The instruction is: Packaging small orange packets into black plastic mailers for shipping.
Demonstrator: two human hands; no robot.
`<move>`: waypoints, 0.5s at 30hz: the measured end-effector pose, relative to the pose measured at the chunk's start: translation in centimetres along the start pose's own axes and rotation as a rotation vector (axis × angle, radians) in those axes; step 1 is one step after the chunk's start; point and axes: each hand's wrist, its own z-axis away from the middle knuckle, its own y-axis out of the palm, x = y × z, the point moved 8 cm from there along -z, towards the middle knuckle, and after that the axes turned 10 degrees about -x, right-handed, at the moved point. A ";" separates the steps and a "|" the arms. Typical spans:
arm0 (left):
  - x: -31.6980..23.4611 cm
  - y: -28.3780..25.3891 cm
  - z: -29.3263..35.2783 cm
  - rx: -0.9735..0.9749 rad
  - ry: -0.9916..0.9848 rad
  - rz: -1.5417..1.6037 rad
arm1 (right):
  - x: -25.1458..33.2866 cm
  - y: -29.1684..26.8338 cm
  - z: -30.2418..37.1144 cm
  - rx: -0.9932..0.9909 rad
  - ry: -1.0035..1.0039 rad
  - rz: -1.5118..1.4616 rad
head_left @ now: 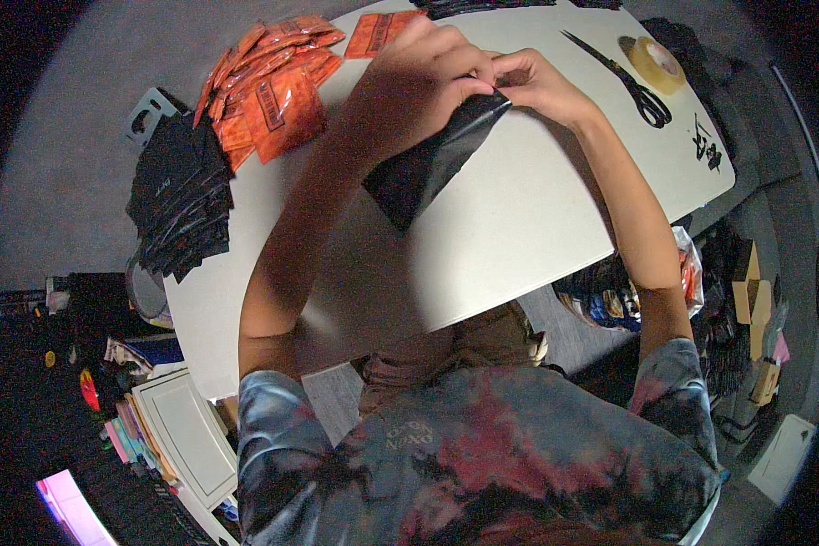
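Observation:
A flat black plastic bag slants over the white table, its upper corner pinched at my fingertips. My left hand is closed on the bag's top edge, thumb lying along it. Fingertips of my right hand meet the left ones at the same corner, also pinched. Whatever lies between the touching fingertips is hidden. Left of my forearm is a heap of orange packets in clear wrap, with another orange packet beyond my left hand. A stack of black bags rests at the table's left edge.
Black scissors lie open-bladed at the right, beside a roll of clear tape. Small black scraps are near the right edge of the white table. A white drawer unit stands low at the left.

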 end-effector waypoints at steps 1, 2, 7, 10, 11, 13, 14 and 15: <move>-0.7 0.3 -0.1 0.033 0.028 -0.059 | -0.4 0.0 0.1 0.028 0.053 0.002; -1.1 0.5 -0.1 0.032 0.028 -0.060 | -0.1 0.0 0.1 0.029 0.052 0.002; -0.8 2.3 0.7 0.063 -0.036 -0.044 | -1.6 0.0 0.9 0.153 0.166 0.159; 1.8 1.9 1.6 -0.010 -0.201 -0.049 | -0.8 0.7 0.7 0.174 0.168 0.064; 2.9 1.9 2.0 -0.048 -0.288 -0.026 | -0.5 0.5 0.8 0.163 0.188 0.052; 5.0 2.6 3.7 -0.087 -0.405 0.070 | -0.7 0.0 0.8 0.141 0.217 0.070; 6.0 2.6 4.2 -0.121 -0.524 0.165 | -1.1 -0.5 0.8 0.118 0.245 0.083; 6.5 2.3 4.3 -0.121 -0.520 0.167 | -1.4 -0.8 0.8 0.115 0.244 0.085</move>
